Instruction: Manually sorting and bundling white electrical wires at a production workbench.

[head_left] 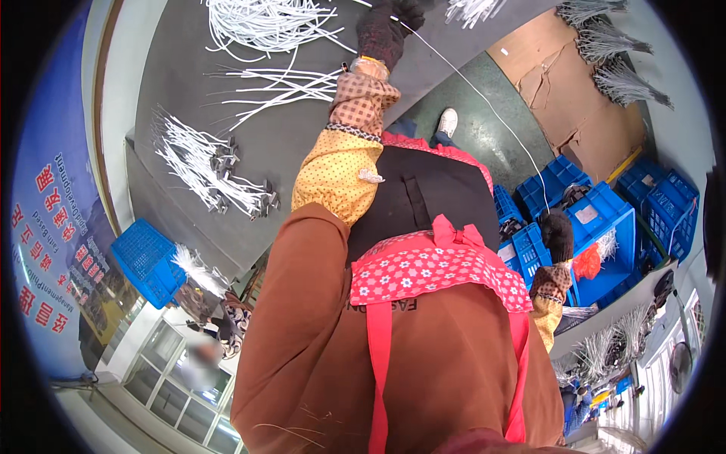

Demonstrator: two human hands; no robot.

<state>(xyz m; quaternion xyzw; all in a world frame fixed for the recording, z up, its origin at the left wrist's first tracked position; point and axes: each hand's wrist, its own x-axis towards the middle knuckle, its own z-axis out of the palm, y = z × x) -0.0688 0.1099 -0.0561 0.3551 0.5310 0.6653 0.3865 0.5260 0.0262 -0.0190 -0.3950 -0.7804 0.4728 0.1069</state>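
Note:
My left hand (389, 32), in a dark knit glove, is over the grey table at the top with its fingers closed on one end of a long white wire (484, 97). The wire curves down past the table edge to my right hand (557, 233). That hand, in a dark glove too, is closed where the wire ends, among blue bins at the right; its fingertips are hard to make out. Beside my left wrist lie loose white wires (283, 92), and a large coiled heap of white wires (265, 24) is farther up.
White wires with dark connectors (208, 163) lie on the table (178, 91). Blue crates (605, 219) stand at the right near flattened cardboard (548, 83) with grey wire bundles (605, 38). A blue basket (147, 261) is at the left. Another person (227, 325) is at lower left.

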